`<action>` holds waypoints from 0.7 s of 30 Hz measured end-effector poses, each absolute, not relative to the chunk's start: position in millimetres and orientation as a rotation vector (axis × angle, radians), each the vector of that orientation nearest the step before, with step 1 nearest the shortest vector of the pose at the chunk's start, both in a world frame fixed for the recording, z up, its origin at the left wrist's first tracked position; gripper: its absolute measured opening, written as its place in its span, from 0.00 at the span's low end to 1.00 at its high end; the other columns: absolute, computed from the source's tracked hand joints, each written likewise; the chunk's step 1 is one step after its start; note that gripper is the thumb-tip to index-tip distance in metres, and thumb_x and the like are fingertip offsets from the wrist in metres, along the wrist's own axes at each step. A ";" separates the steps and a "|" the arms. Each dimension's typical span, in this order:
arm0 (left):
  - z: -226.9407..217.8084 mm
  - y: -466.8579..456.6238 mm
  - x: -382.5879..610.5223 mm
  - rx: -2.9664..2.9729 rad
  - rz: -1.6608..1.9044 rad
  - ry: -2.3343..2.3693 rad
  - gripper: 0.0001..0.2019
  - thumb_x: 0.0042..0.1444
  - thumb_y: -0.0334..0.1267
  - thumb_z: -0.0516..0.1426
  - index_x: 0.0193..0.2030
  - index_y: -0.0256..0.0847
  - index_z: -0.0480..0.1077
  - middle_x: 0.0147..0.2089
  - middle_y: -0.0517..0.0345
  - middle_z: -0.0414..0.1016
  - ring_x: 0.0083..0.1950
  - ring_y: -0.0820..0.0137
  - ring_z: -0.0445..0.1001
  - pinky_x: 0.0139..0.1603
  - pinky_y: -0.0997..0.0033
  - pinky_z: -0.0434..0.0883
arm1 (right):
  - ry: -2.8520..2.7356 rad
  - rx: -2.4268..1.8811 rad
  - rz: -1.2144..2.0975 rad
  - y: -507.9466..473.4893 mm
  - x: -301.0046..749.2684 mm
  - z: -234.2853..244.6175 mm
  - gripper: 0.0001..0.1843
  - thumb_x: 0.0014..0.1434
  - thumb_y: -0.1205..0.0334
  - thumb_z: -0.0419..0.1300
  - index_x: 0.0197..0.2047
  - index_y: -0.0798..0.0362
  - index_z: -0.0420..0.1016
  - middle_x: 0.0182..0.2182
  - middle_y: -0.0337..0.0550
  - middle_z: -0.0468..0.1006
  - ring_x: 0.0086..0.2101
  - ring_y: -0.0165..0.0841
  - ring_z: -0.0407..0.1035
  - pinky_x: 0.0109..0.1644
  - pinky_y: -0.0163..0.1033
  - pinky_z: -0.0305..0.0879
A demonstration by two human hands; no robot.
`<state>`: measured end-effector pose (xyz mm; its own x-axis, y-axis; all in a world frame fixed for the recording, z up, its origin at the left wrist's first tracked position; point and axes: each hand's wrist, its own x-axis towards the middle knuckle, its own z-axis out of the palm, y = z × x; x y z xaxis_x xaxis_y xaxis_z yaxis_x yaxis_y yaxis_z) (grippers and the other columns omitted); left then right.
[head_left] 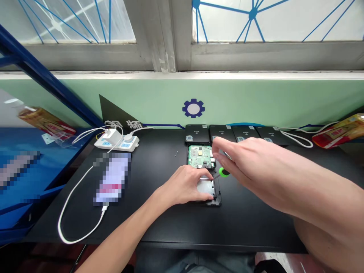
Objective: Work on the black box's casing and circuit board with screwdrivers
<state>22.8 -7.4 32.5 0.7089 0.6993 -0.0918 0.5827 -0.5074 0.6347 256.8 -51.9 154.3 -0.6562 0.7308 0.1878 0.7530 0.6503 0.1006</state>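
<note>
Left hand [183,185]: grip holding a pale-plated black part [206,187] between thumb and fingers, on the worktop [250,227]; right hand [237,153]: grip narrow around a green-and-black tool [223,173], partly hidden, its thin shaft pointing at the part beside the left fingertips, contact not discernible; circuit board [199,154] just beyond the part; four black devices [222,132] in a row behind.

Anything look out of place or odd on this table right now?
One thing: a few tiny metal bits, probably screws, lie loose on the black table, left of the green circuit board. Nothing contains them, so they might easily get knocked away. I see no spill; fine damage is too small to judge.
</note>
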 end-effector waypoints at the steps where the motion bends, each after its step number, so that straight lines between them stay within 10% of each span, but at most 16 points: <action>1: 32.3 -7.4 22.8 2.262 0.236 0.966 0.20 0.55 0.48 0.75 0.53 0.46 0.84 0.32 0.65 0.77 0.32 0.68 0.74 0.34 0.71 0.61 | -2.750 -1.265 -0.260 -51.4 254.4 156.4 0.07 0.74 0.65 0.52 0.43 0.47 0.69 0.37 0.43 0.76 0.31 0.38 0.64 0.36 0.46 0.55; 7: 31.2 -7.2 22.7 2.250 0.246 0.950 0.16 0.55 0.47 0.74 0.48 0.45 0.83 0.33 0.63 0.79 0.34 0.66 0.76 0.35 0.71 0.62 | -2.761 -1.249 -0.094 -47.4 245.7 168.7 0.09 0.72 0.64 0.53 0.36 0.47 0.62 0.41 0.45 0.77 0.39 0.41 0.71 0.41 0.45 0.62; 11: 30.7 -7.0 22.4 2.267 0.234 0.953 0.18 0.55 0.48 0.74 0.49 0.45 0.83 0.31 0.64 0.76 0.31 0.68 0.72 0.34 0.70 0.60 | -2.740 -1.138 0.086 -47.8 250.3 162.2 0.05 0.78 0.59 0.52 0.51 0.48 0.68 0.51 0.47 0.80 0.48 0.41 0.74 0.48 0.45 0.65; 21: 29.1 -7.0 22.2 2.269 0.264 0.933 0.16 0.57 0.45 0.74 0.49 0.44 0.83 0.30 0.65 0.73 0.30 0.69 0.70 0.32 0.71 0.58 | -2.723 -1.252 -0.070 -51.0 244.3 160.4 0.06 0.74 0.62 0.55 0.48 0.48 0.73 0.40 0.44 0.81 0.36 0.40 0.73 0.40 0.45 0.60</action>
